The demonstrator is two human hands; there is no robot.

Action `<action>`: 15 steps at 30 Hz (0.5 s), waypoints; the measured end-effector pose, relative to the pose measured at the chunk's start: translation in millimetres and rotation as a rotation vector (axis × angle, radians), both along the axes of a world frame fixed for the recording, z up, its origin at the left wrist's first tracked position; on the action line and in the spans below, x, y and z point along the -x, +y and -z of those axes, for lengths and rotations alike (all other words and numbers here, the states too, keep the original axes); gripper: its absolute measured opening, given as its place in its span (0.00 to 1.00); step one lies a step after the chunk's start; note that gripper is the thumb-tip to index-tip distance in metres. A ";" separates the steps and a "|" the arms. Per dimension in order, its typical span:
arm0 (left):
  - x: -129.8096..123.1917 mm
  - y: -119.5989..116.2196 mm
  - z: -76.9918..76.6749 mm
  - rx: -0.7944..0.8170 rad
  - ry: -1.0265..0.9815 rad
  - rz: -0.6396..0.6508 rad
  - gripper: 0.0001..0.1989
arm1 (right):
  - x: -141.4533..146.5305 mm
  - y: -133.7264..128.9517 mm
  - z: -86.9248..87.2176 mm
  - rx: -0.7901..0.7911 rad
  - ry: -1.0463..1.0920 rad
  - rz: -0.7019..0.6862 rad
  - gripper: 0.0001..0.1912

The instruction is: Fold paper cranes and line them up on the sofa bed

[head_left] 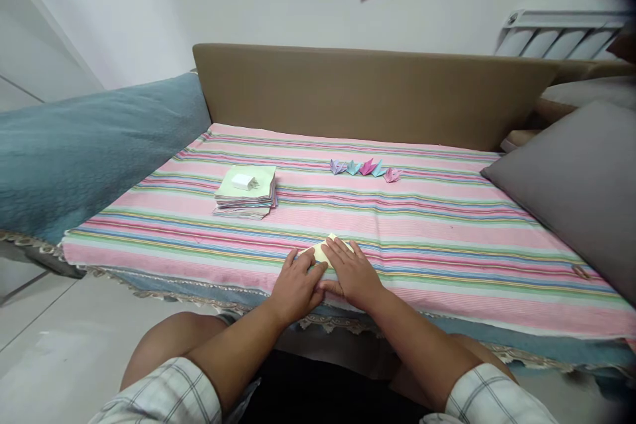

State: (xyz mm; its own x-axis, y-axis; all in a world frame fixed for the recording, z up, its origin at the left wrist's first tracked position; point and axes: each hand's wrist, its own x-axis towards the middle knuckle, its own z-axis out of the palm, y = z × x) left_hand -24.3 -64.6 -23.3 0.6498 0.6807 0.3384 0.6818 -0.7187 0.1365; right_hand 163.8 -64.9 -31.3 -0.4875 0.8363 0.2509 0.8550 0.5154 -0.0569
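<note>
A pale yellow folded paper [324, 253] lies on the striped cloth near the front edge, partly hidden under my fingers. My left hand [298, 283] rests at its left side, fingers spread and slightly bent, with the fingertips against the paper. From the right, my right hand [352, 273] lies across it with fingers stretched out flat, pressing it down. My two thumbs are close together at the near side of the paper. Beyond my hands stands a row of several folded paper cranes [368, 167] in purple, blue and pink.
To the left is a stack of square paper [248, 202] with a white plug adapter [244, 181] on top. The striped cloth [437, 245] covers a seat with a brown backrest [348, 93]. A grey cushion [576, 179] leans at the right, near a small brown object [580, 271].
</note>
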 end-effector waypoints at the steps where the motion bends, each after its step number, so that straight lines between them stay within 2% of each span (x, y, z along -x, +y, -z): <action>1: 0.2 -0.7 -0.4 0.007 0.006 -0.008 0.24 | -0.7 0.1 0.0 0.002 -0.002 -0.008 0.39; 9: 5.2 -2.0 -2.8 -0.007 0.015 -0.071 0.22 | -1.5 -0.9 -4.1 0.044 -0.006 -0.028 0.41; 15: 16.1 -0.4 -4.0 -0.071 -0.009 -0.142 0.26 | 1.8 -1.9 -10.3 0.103 0.066 0.029 0.28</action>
